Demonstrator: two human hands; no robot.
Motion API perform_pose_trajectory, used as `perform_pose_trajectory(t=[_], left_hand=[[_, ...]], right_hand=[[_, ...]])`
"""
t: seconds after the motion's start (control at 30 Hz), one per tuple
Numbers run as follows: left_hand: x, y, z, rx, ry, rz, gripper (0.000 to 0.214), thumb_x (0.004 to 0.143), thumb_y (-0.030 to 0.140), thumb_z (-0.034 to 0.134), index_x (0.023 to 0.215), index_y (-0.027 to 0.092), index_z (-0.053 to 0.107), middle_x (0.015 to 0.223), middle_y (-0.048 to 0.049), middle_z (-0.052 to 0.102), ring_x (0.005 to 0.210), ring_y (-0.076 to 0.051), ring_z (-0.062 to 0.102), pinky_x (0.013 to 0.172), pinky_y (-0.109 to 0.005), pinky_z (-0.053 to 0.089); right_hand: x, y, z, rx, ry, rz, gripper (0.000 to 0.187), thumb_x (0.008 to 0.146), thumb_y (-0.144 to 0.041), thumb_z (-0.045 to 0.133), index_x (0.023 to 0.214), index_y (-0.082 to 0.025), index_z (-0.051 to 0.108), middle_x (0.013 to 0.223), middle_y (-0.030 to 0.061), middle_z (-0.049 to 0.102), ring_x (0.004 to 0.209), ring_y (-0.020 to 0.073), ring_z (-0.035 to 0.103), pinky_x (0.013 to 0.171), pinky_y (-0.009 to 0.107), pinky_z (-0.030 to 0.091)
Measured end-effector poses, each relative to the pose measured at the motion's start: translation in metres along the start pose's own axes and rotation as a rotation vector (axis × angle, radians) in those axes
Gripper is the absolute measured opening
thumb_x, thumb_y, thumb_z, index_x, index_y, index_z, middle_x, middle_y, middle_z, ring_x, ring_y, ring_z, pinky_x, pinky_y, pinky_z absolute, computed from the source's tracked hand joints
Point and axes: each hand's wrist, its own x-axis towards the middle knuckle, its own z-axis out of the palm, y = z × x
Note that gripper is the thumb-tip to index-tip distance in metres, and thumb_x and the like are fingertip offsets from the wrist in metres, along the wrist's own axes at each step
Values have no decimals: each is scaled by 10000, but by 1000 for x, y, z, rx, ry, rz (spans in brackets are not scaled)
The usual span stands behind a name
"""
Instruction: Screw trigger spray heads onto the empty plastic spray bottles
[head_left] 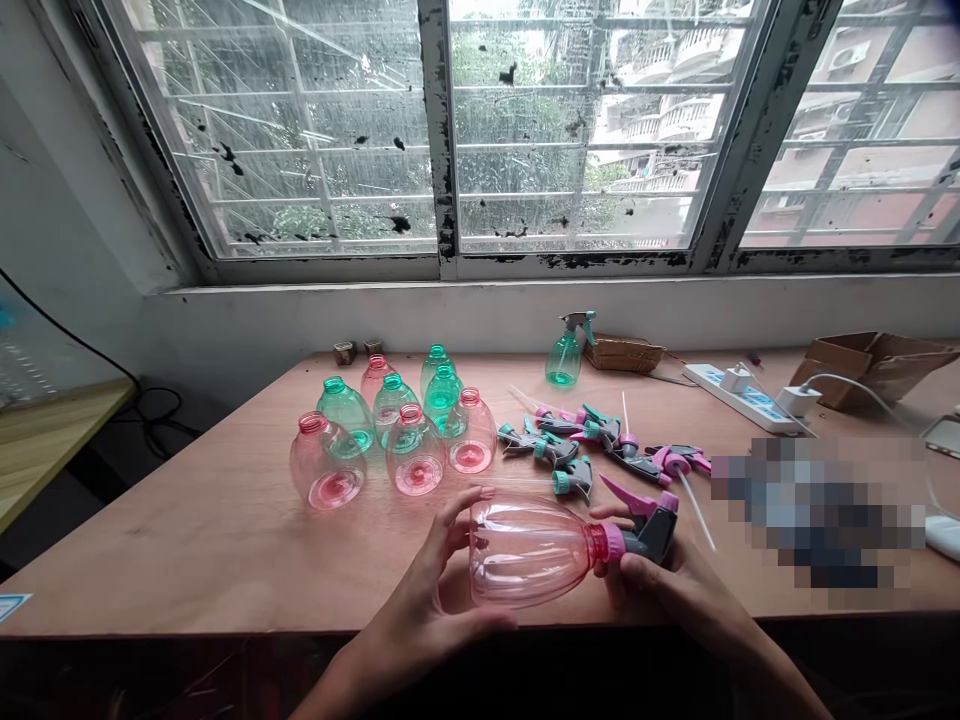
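A clear pink spray bottle (pixel 529 550) lies sideways between my hands, above the table's front edge. My left hand (pixel 424 605) is wrapped around its base end. At the neck, my right hand (pixel 686 590) grips near the magenta collar and the dark grey spray head (pixel 652 535), whose magenta trigger points up. The spray head sits on the bottle's mouth; how tight it is I cannot tell. Behind my left hand stand several open-necked bottles, pink (pixel 328 465) and green (pixel 345 412). Loose spray heads (pixel 555 450) with teal or magenta parts lie in a pile beyond the held bottle.
A green spray bottle (pixel 564 360) with its head on stands at the back near a wicker basket (pixel 624 353). To the right are a white power strip (pixel 742 400) with plugs, a brown paper bag (pixel 870 365) and a blurred-out patch. A window spans the wall behind.
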Motion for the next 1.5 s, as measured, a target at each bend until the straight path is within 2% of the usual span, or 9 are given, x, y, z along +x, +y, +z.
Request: perform_pose_trajectory(t=[0.17,0.33,0.53,0.8,1.0,1.17,1.27,1.37,1.5], left_hand=[[1,5,1,8,-38,9,898,843,187,809,1512,406,250,1638,-89,323,1471,-335,384,1177,-491,414],[3,9,5,188,26,66,816,904,124,685,1543,331,220,1668,-97,269,1555,-300,220,1265,-474,258],[5,4,3,297,46,8,850,864,127,733,1515,325,223,1627,-112,344,1531,-310,287,1271,-505,234],[6,8,3,245,30,-4,827,855,106,727,1495,305,241,1607,-128,355,1516,-334,307,1254,-509,271],[6,9,4,255,28,13,830,847,88,720,1490,308,245,1590,-121,367,1510,-335,309,1239,-497,309],[4,7,4,248,-1,4,816,856,72,694,1491,334,253,1585,-94,351,1490,-313,347,1245,-502,304],[4,8,4,249,11,12,815,850,70,697,1487,332,260,1581,-100,367,1483,-321,365,1226,-487,350],[5,10,5,222,17,19,811,855,77,698,1482,323,247,1599,-119,359,1482,-322,380,1198,-453,404],[6,10,5,194,14,14,815,858,82,701,1480,333,238,1602,-115,365,1492,-313,371,1188,-437,422]], right_hand=[[-2,-6,4,-13,42,72,458,739,-440,866,1110,-232,696,723,16,732,621,237,680,596,343,545],[-4,-5,4,-23,54,75,398,745,-443,862,1021,-200,712,678,25,749,618,233,686,605,341,554],[-5,-7,4,-52,21,64,480,754,-432,852,1166,-247,688,826,39,770,700,243,701,649,352,578],[-6,-14,8,-116,84,80,343,772,-479,810,976,-218,720,698,38,747,660,267,689,648,381,553],[-4,-9,6,-79,44,21,376,830,-494,762,1084,-225,698,655,7,717,643,249,680,675,371,541],[-2,-1,1,-88,52,60,404,812,-523,776,1000,-174,698,788,79,785,664,254,702,637,352,551],[-1,0,0,-80,34,29,449,840,-546,738,1068,-163,687,752,67,768,651,252,706,658,372,563],[-1,-3,1,-142,74,0,510,762,-493,822,1158,-207,675,749,29,740,699,267,718,725,398,574],[-2,-5,3,-156,83,50,410,720,-449,859,1025,-230,695,723,15,728,664,262,714,646,361,580]])
